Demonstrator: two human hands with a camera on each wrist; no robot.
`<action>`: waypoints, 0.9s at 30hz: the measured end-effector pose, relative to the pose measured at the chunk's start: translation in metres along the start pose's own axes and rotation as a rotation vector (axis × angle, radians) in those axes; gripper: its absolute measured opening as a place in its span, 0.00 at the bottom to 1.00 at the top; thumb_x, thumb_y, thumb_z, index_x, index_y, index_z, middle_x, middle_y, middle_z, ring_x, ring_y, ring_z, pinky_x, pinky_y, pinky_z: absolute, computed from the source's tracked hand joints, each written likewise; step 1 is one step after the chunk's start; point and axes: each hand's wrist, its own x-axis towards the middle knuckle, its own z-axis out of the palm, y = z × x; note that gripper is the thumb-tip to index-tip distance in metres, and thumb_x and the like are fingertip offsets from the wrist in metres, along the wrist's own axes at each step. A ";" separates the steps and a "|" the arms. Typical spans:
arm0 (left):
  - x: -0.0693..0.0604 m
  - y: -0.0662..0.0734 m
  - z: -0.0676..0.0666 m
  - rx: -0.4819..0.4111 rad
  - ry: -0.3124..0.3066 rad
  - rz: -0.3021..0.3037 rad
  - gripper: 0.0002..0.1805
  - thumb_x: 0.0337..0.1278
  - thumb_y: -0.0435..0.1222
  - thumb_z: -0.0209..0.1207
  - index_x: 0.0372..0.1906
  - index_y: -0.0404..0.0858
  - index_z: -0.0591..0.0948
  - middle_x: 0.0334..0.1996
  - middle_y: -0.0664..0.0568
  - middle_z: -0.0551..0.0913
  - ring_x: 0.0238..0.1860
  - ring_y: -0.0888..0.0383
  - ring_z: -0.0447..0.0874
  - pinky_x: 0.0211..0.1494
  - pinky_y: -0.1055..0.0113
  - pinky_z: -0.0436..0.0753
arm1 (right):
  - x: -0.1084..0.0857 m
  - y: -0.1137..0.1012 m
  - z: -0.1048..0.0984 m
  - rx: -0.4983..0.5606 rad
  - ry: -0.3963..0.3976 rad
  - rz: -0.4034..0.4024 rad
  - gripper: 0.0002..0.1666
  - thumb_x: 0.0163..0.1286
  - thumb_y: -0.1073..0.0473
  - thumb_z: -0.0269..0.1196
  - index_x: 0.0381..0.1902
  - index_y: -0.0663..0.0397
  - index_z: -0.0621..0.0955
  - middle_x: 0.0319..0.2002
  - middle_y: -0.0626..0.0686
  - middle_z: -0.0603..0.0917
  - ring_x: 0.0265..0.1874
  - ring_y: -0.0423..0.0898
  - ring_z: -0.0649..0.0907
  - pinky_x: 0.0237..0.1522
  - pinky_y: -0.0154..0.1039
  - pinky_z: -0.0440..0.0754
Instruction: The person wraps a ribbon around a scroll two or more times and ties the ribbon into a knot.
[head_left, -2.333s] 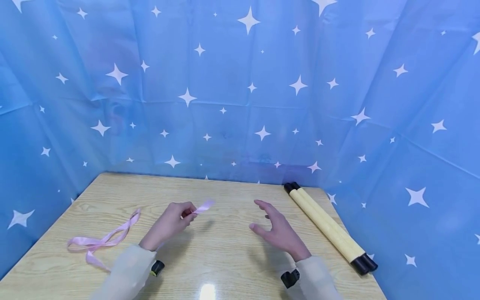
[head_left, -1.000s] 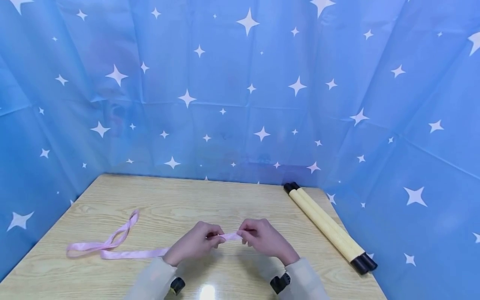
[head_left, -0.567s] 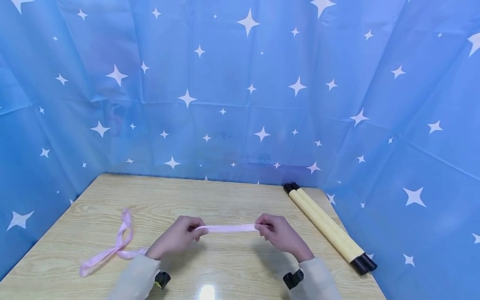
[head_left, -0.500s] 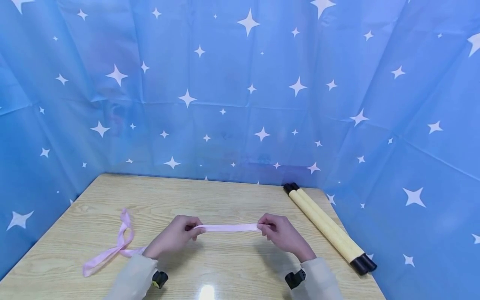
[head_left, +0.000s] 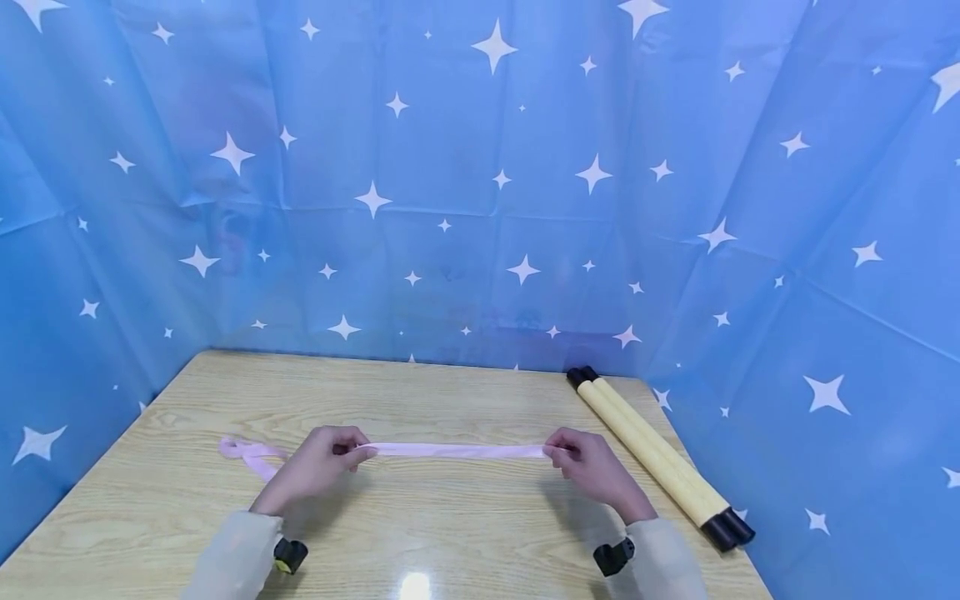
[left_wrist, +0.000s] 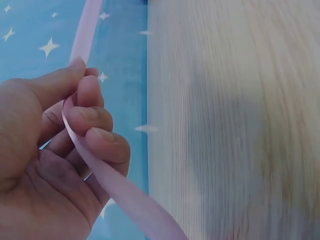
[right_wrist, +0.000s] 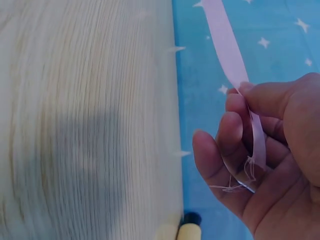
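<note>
Pink ribbon [head_left: 457, 451] stretched between left hand [head_left: 317, 462] and right hand [head_left: 597, 473], both pinching it. Frayed end [right_wrist: 258, 159] inside right hand; loose length [head_left: 253, 452] over table [head_left: 450, 533], near left hand's outer side.

The ribbon [head_left: 457, 451] is looking like smooth satin cloth with a soft sheen, its end showing thin, frayed threads [right_wrist: 251, 161]. The table [head_left: 465, 400] is showing glossy wood grain, reflecting a light spot. The curtain [head_left: 450, 167] is looking like smooth, creased cloth; the poles [head_left: 648, 447] are looking matt, their caps [head_left: 723, 530] resembling smooth plastic.
</note>
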 end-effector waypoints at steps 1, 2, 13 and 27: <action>-0.001 -0.002 -0.003 -0.001 0.008 0.002 0.12 0.69 0.44 0.63 0.38 0.39 0.86 0.21 0.50 0.79 0.21 0.61 0.72 0.29 0.69 0.72 | -0.001 0.001 -0.002 -0.005 0.008 0.002 0.09 0.78 0.56 0.60 0.39 0.52 0.83 0.28 0.56 0.81 0.20 0.35 0.75 0.22 0.32 0.71; -0.001 -0.004 -0.005 0.003 0.015 0.008 0.12 0.69 0.44 0.64 0.38 0.39 0.86 0.21 0.50 0.80 0.22 0.61 0.73 0.29 0.70 0.73 | -0.001 0.002 -0.003 -0.009 0.013 0.006 0.09 0.78 0.56 0.60 0.39 0.53 0.83 0.28 0.57 0.81 0.20 0.35 0.75 0.22 0.32 0.71; -0.011 -0.026 -0.032 0.024 0.077 -0.055 0.10 0.64 0.43 0.68 0.36 0.41 0.85 0.25 0.53 0.79 0.25 0.64 0.72 0.31 0.70 0.75 | -0.008 0.025 -0.021 -0.054 0.075 0.121 0.08 0.78 0.55 0.61 0.39 0.51 0.83 0.29 0.58 0.82 0.20 0.38 0.75 0.24 0.34 0.73; -0.025 -0.048 -0.069 0.080 0.135 -0.131 0.11 0.68 0.42 0.65 0.38 0.37 0.84 0.25 0.50 0.78 0.24 0.63 0.71 0.30 0.69 0.73 | -0.016 0.054 -0.041 -0.102 0.121 0.216 0.09 0.79 0.56 0.59 0.43 0.52 0.85 0.30 0.54 0.82 0.22 0.39 0.74 0.25 0.34 0.72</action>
